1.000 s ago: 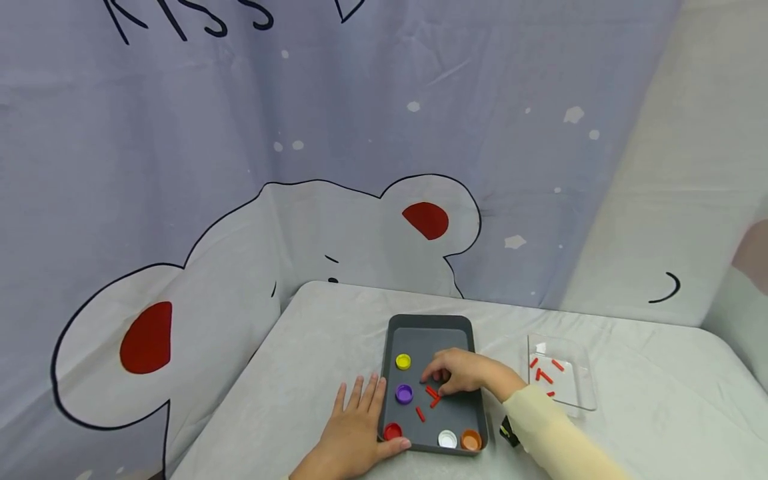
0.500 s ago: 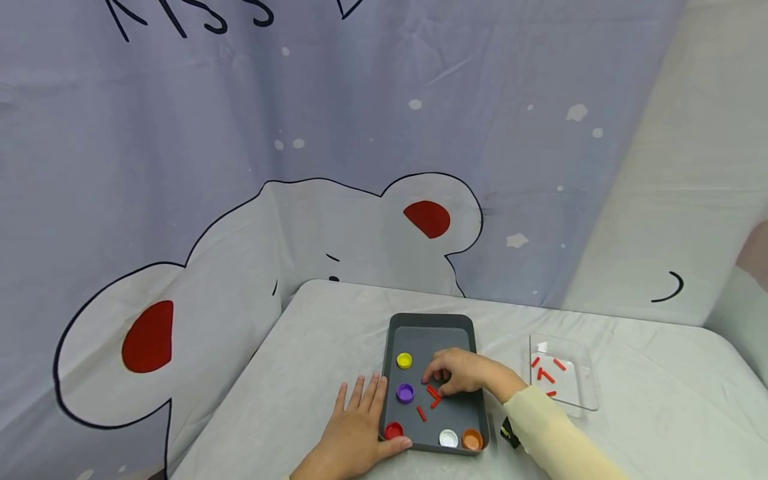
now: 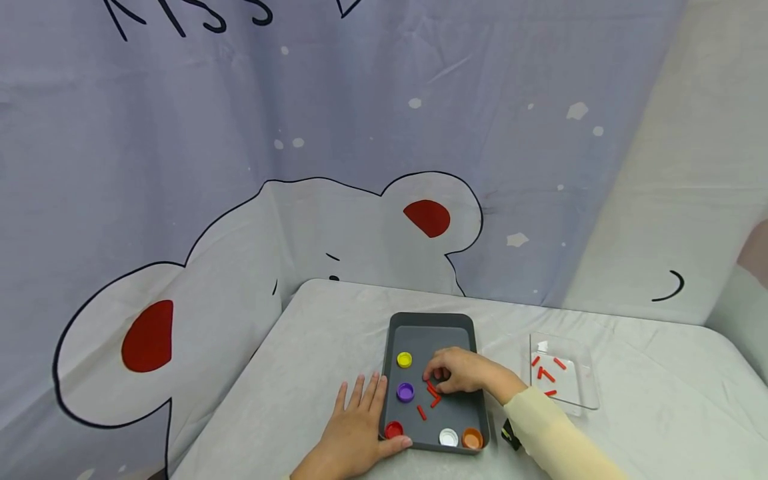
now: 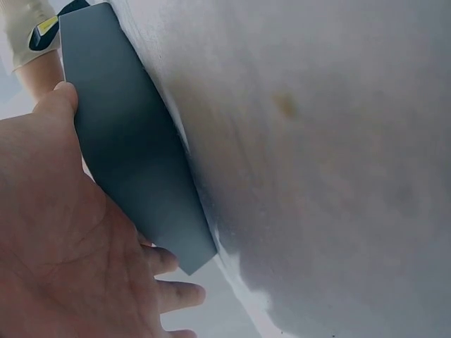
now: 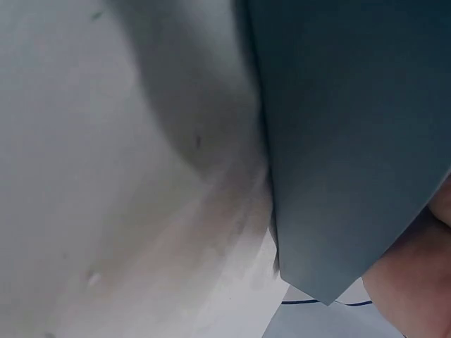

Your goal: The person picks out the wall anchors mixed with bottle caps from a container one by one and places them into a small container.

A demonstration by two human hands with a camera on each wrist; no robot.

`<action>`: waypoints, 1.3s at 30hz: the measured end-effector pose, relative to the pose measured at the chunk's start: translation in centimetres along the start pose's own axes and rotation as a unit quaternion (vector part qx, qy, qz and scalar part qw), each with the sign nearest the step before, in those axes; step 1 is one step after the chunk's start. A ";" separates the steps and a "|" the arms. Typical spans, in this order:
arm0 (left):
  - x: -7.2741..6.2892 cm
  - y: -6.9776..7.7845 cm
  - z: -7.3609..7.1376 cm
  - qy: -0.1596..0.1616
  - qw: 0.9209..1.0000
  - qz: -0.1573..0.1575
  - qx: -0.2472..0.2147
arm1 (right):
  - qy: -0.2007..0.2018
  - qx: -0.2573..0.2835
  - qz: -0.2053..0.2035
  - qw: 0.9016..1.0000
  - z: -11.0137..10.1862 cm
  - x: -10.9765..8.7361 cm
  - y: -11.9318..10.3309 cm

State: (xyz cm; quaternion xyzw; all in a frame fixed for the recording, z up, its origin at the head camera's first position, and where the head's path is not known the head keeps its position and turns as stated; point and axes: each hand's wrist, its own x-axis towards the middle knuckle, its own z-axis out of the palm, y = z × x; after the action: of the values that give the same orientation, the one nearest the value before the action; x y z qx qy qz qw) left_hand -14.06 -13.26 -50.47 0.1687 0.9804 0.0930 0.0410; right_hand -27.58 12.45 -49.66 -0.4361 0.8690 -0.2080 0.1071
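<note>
Right hand [image 3: 459, 370] curled over a slim red stick [image 3: 433, 388] in a dark grey, rectangular tray [image 3: 432, 340]

Black lettering [image 3: 171, 18] on the lilac-grey fabric backdrop [image 3: 336, 87] is cut off by the top edge; it appears to read "KISS", then part of another letter. The stick lies in the tray, its long axis running from far left to near right, its far end by the right index fingertip. Whether finger and thumb pinch it cannot be told. Its near end meets a second red stick [image 3: 435, 402], slanted the opposite way; a third red stick [image 3: 422, 413] lies nearer the person. All three are right of the left hand [image 3: 354, 430], whose straight fingers spread along the tray's left side, thumb across its near-left corner. Small round dishes, yellow [image 3: 405, 360], purple [image 3: 405, 392], red [image 3: 394, 430], white [image 3: 449, 437] and orange [image 3: 473, 438], sit in the tray. More red sticks [image 3: 548, 376] lie in a clear plastic box [image 3: 569, 385] to the right.
</note>
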 end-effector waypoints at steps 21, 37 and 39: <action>-0.1 0.0 0.0 0.003 1.000 0.002 0.001 | 0.027 -0.015 0.005 1.000 0.7 -0.1 0.2; 0.0 0.3 -0.3 -0.018 1.000 -0.005 -0.003 | 0.100 0.100 -0.018 0.990 -0.4 -1.0 0.0; 0.1 0.3 -0.3 -0.018 1.000 -0.005 -0.003 | 0.111 0.111 -0.018 0.987 -0.8 -1.3 0.0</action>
State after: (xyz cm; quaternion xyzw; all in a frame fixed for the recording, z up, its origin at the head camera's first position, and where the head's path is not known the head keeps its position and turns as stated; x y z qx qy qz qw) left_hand -14.07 -13.03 -50.09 0.1649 0.9802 0.0924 0.0594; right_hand -27.07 13.74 -48.93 -0.4114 0.8390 -0.3519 0.0541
